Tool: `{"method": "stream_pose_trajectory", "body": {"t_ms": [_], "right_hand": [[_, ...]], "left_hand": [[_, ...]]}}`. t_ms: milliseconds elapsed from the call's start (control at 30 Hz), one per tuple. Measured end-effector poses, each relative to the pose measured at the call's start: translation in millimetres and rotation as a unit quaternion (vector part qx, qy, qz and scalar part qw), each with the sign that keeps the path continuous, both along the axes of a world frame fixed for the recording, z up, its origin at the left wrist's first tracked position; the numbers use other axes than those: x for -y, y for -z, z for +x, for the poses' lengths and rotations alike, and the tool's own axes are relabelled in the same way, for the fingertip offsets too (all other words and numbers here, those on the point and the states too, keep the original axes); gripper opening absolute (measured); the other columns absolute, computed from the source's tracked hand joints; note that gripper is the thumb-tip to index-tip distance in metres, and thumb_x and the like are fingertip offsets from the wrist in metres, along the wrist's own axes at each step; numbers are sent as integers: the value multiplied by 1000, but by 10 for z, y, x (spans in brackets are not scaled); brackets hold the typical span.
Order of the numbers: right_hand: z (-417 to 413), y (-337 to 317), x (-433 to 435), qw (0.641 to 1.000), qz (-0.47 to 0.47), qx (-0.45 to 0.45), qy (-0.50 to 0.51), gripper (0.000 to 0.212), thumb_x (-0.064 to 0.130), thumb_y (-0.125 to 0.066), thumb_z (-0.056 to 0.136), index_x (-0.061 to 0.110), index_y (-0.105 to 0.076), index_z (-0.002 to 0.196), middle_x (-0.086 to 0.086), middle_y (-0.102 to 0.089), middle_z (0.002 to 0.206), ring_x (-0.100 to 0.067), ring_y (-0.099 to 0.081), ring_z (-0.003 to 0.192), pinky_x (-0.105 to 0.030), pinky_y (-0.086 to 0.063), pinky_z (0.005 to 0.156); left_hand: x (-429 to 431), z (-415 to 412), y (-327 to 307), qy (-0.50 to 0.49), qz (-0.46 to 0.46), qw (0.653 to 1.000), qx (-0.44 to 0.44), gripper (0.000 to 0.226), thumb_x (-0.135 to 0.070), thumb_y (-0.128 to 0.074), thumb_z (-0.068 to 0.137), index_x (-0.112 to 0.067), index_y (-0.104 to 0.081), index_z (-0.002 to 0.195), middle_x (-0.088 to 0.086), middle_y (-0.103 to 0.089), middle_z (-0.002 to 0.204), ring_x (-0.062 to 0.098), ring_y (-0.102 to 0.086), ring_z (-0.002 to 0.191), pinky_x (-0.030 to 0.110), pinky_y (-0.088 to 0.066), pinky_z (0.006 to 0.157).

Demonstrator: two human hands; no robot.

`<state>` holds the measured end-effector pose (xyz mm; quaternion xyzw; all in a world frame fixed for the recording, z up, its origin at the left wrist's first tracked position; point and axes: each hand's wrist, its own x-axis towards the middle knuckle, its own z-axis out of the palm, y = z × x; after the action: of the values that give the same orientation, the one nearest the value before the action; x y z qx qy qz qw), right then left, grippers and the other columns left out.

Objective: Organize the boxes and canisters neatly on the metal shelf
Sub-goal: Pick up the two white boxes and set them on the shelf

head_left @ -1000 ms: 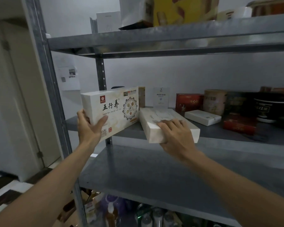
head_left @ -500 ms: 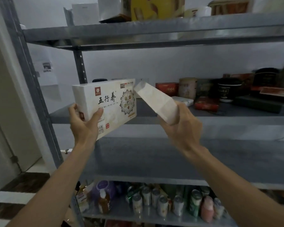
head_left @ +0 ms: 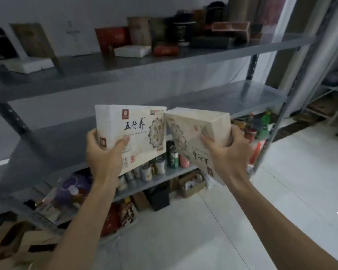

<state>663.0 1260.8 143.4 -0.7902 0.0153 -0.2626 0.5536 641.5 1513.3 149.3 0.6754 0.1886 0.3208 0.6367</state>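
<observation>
Boxes were in both my hands: the left grip (head_left: pixel 103 154) was clamped round the upright white box (head_left: pixel 137 131) and the right grip (head_left: pixel 229 152) round the tilted white box (head_left: pixel 191 133). I held them side by side in front of the metal shelf (head_left: pixel 252 94), at its middle tier. On the tier above, a red box (head_left: pixel 113 38) and canisters (head_left: pixel 140 33) stood crowded and uneven. I judged the sorting barely begun, since neither held box was placed yet.

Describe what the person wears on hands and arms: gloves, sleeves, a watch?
Nothing. The left hand and right hand are bare: no gloves, rings or watch show. The left forearm and right forearm are uncovered to the picture's edge, no sleeve.
</observation>
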Motion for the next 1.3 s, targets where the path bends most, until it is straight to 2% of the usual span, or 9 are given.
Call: {"method": "stream_pose_trajectory", "body": {"t_ms": [200,367,533,600,800,900,1067,1200,1300], "right_hand": [[-545,717,721,988,11,-116,99,51,42,-83,74,21,-62,116,7,-70,102,-15,-66,90,-43,-60,73],[-861,1073,1304,972,31,-170,160,46,37,-82,76,17,-63,112,5,-69,98,-16,-65,86,-31,-55,68],[-975,1345,1932,955,43,-206,207,44,39,-82,75,18,-63,108,7,-68,92,-17,-65,84,-36,-55,68],[-972,1407,2076,951,41,-215,217,43,40,-82,74,20,-63,107,9,-67,89,-17,-64,82,-39,-55,70],[-785,1534,2690,948,51,-228,214,42,39,-83,73,22,-64,106,10,-66,88,-16,-63,83,-41,-56,74],[-604,1515,2914,951,48,-228,204,44,40,-83,73,21,-64,108,8,-68,92,-16,-63,85,-41,-56,75],[-190,1527,3280,955,65,-220,189,45,38,-84,72,20,-65,107,10,-68,92,-14,-64,85,-37,-56,73],[223,1610,3596,957,66,-215,182,44,37,-85,72,21,-66,109,12,-68,93,-12,-65,86,-34,-54,72],[531,1641,3880,956,77,-218,182,43,32,-86,71,24,-67,109,15,-68,93,-6,-64,87,-33,-54,75]], "left_hand": [[783,-91,822,74,-27,991,-108,53,-22,-86,71,-36,-53,110,-15,-66,104,9,-68,89,43,-61,71],[1443,-115,1241,119,-28,981,-149,49,-15,-84,73,-32,-54,108,-15,-68,99,4,-67,84,33,-58,67],[2067,-74,1486,132,-9,975,-178,44,-17,-84,72,-37,-55,98,-16,-67,95,5,-67,84,26,-54,63],[2199,-64,1526,137,-8,974,-180,44,-16,-84,72,-41,-54,93,-16,-67,97,0,-67,81,25,-53,62],[2744,-4,1584,139,-7,976,-167,46,-10,-81,76,-25,-53,109,-15,-62,96,-15,-62,70,8,-47,51],[2880,82,1562,131,-6,978,-165,46,-13,-81,77,-29,-53,108,-15,-63,99,-6,-65,79,12,-51,55],[3077,442,1615,109,6,976,-186,51,-19,-84,73,-31,-54,113,-5,-67,110,14,-68,94,37,-59,70],[3395,951,1720,113,5,977,-182,51,-17,-85,73,-32,-53,110,-7,-66,108,15,-68,95,43,-59,77],[3689,1428,1826,129,-6,975,-180,49,-18,-86,72,-42,-55,102,-8,-68,108,16,-69,97,46,-60,79]]}}
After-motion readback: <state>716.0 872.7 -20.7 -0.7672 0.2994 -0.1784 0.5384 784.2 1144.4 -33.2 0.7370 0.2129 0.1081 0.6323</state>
